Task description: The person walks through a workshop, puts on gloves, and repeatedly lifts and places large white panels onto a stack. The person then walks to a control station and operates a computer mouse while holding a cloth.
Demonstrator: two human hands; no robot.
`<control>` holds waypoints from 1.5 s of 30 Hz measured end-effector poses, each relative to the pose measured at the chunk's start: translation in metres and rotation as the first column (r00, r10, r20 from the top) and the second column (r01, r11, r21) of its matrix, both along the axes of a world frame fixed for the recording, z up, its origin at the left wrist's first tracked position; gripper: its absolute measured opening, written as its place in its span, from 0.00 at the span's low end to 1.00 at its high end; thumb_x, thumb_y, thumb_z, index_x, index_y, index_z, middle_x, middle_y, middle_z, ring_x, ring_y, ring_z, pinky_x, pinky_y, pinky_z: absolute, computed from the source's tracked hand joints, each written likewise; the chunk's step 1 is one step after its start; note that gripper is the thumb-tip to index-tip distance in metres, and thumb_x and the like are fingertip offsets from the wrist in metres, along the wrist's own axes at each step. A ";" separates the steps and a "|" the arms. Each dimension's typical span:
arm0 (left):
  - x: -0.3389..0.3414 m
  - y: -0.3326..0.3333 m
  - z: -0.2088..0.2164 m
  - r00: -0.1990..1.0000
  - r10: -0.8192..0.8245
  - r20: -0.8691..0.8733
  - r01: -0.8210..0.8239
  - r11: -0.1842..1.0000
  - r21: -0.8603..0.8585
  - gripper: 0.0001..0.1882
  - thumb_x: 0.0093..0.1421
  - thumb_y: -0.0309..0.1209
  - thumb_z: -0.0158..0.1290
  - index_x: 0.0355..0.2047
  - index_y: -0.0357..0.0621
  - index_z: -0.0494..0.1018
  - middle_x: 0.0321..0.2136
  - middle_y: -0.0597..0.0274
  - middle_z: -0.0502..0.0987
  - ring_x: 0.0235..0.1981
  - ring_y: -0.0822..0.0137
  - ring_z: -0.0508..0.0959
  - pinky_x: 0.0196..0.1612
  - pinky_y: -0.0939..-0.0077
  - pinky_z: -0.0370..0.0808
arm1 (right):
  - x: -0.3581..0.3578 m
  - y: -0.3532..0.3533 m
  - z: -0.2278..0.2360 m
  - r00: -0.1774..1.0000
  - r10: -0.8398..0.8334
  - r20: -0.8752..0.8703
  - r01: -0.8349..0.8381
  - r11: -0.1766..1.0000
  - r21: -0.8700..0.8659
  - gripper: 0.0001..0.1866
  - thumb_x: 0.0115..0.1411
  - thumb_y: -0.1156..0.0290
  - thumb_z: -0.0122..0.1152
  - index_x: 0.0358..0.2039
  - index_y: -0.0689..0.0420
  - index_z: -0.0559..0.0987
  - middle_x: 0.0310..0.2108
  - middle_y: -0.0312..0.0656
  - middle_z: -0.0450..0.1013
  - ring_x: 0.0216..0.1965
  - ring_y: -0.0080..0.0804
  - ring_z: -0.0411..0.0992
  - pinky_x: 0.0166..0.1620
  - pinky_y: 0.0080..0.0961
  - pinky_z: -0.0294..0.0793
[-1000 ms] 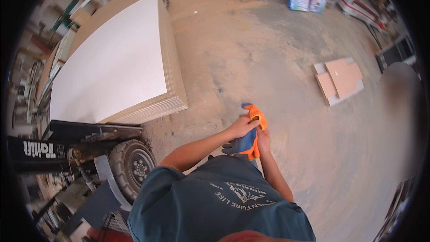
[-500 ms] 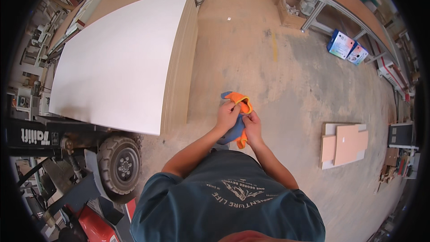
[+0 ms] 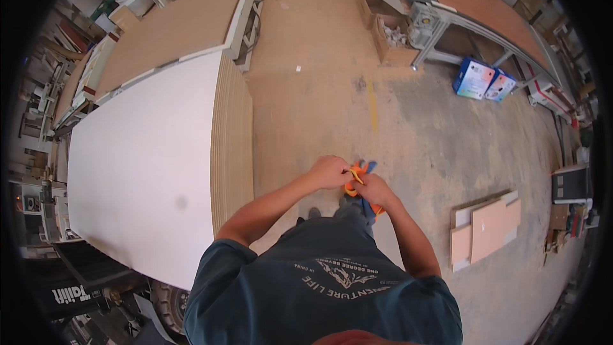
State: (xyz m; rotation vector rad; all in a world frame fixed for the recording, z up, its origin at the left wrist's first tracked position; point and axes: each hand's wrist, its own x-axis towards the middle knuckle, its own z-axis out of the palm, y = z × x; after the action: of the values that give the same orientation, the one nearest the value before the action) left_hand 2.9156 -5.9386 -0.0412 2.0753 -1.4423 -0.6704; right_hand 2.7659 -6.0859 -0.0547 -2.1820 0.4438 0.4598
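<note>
In front of my waist is a pair of orange work gloves with blue-grey coating and yellow cuff edging. My left hand [image 3: 330, 172] is closed at the yellow cuff of one work glove [image 3: 357, 170], whose fingers point away from me. The fingertips of my right hand [image 3: 377, 190] pinch the same cuff from the other side. A second work glove [image 3: 375, 208] hangs below my right hand, mostly covered by it. Both hands are bare.
To my left lies a tall stack of white-topped boards [image 3: 147, 166], with a forklift wheel [image 3: 167, 306] near its close end. Several pink and white panels [image 3: 488, 230] lie on the floor at right. Farther off are blue-white boxes [image 3: 474, 78], a conveyor table [image 3: 476, 9] and a cardboard box [image 3: 394, 45].
My hands have moved a little right and nearer to me, still on the gloves. The view has shifted, so the forklift shows less and the far tables more.
</note>
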 end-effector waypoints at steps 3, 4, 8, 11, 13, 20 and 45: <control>0.047 -0.049 0.000 0.961 0.105 0.256 -0.097 0.994 -0.044 0.10 0.54 0.33 0.53 0.30 0.40 0.77 0.33 0.51 0.79 0.35 0.49 0.79 0.36 0.55 0.76 | 0.059 -0.046 -0.027 0.993 -0.094 -0.067 0.110 0.950 0.291 0.19 0.66 0.59 0.52 0.42 0.62 0.80 0.29 0.42 0.79 0.31 0.34 0.75 0.39 0.35 0.75; 0.056 -0.061 -0.001 0.941 0.146 0.307 -0.078 0.972 -0.223 0.09 0.55 0.32 0.54 0.32 0.40 0.77 0.35 0.51 0.79 0.37 0.49 0.79 0.37 0.55 0.76 | 0.081 -0.059 -0.035 0.991 -0.133 -0.026 0.132 0.906 0.402 0.18 0.66 0.60 0.51 0.41 0.62 0.80 0.30 0.43 0.79 0.33 0.35 0.76 0.39 0.34 0.75; 0.106 -0.110 -0.003 0.952 0.121 0.281 0.028 0.880 -0.474 0.15 0.55 0.27 0.54 0.44 0.40 0.74 0.45 0.50 0.77 0.48 0.49 0.77 0.44 0.54 0.77 | 0.184 -0.117 -0.052 0.965 -0.257 0.061 0.125 0.650 0.749 0.14 0.66 0.68 0.47 0.35 0.61 0.80 0.28 0.42 0.77 0.30 0.29 0.74 0.35 0.29 0.74; 0.161 -0.132 -0.002 0.960 0.262 0.097 -0.253 0.962 -0.100 0.20 0.57 0.25 0.52 0.52 0.37 0.71 0.43 0.46 0.78 0.44 0.45 0.79 0.48 0.53 0.77 | 0.265 -0.168 -0.042 0.996 -0.004 -0.093 0.072 0.665 0.743 0.15 0.66 0.66 0.49 0.32 0.61 0.81 0.24 0.42 0.76 0.26 0.30 0.74 0.32 0.29 0.73; 0.202 -0.143 -0.008 0.950 0.307 0.055 -0.312 0.925 0.219 0.23 0.58 0.25 0.52 0.55 0.38 0.70 0.43 0.45 0.79 0.42 0.44 0.79 0.48 0.54 0.76 | 0.320 -0.186 -0.029 0.992 0.117 -0.039 -0.071 0.805 0.589 0.17 0.67 0.63 0.48 0.32 0.62 0.81 0.24 0.43 0.77 0.25 0.34 0.75 0.30 0.32 0.73; 0.408 -0.174 -0.063 0.693 0.602 -0.395 -0.680 0.728 -0.084 0.21 0.61 0.27 0.53 0.55 0.40 0.73 0.42 0.49 0.81 0.41 0.54 0.81 0.47 0.59 0.77 | 0.477 -0.183 -0.003 0.702 0.637 0.318 -0.478 0.753 -0.452 0.16 0.64 0.63 0.50 0.32 0.61 0.81 0.26 0.58 0.78 0.29 0.56 0.78 0.34 0.50 0.76; 0.781 -0.384 -0.049 -0.012 0.059 -0.998 -0.917 0.397 0.034 0.27 0.70 0.48 0.46 0.64 0.50 0.67 0.58 0.59 0.74 0.60 0.55 0.71 0.64 0.50 0.63 | 0.820 -0.348 0.011 0.278 0.797 0.536 -0.825 0.483 -0.291 0.13 0.53 0.65 0.56 0.24 0.62 0.83 0.25 0.55 0.79 0.30 0.57 0.78 0.34 0.51 0.76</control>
State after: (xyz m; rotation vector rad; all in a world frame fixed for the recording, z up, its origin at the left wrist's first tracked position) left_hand 3.6970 -6.3223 -0.0903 0.9178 0.1138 -0.6170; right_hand 3.5862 -6.4337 -0.0434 -2.1973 -1.1565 0.2213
